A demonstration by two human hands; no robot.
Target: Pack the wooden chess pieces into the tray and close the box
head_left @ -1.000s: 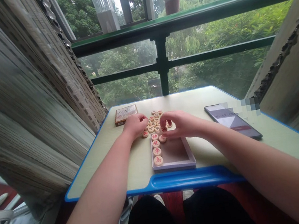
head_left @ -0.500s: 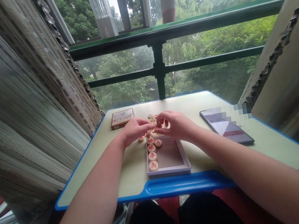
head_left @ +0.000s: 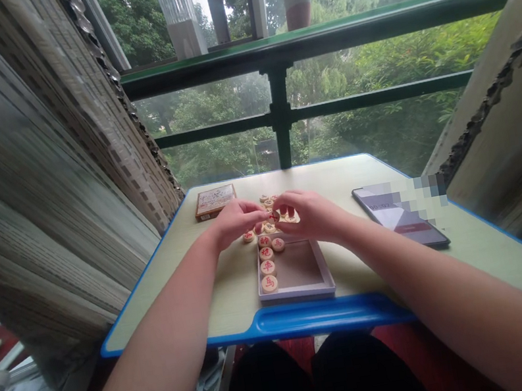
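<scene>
My left hand and my right hand meet above the far edge of a shallow open box. Between their fingertips is a round wooden Chinese chess piece, tilted so its red character shows. Both hands are closed in a pinch on it. Inside the box, several red-marked pieces form a column along the left wall, and another piece lies beside the top one. Behind and under my hands are more loose pieces, partly hidden by my fingers.
A flat brown-edged box lid lies at the table's back left. To the right rests a phone with its screen lit. The pale table has a blue rim and a front groove. Curtains flank the table, with a green railing behind.
The chess piece between my fingertips now turns its red-marked face more towards me. My hands stay nearly in place, and the whole view has shifted slightly. The pieces in the box are unchanged.
</scene>
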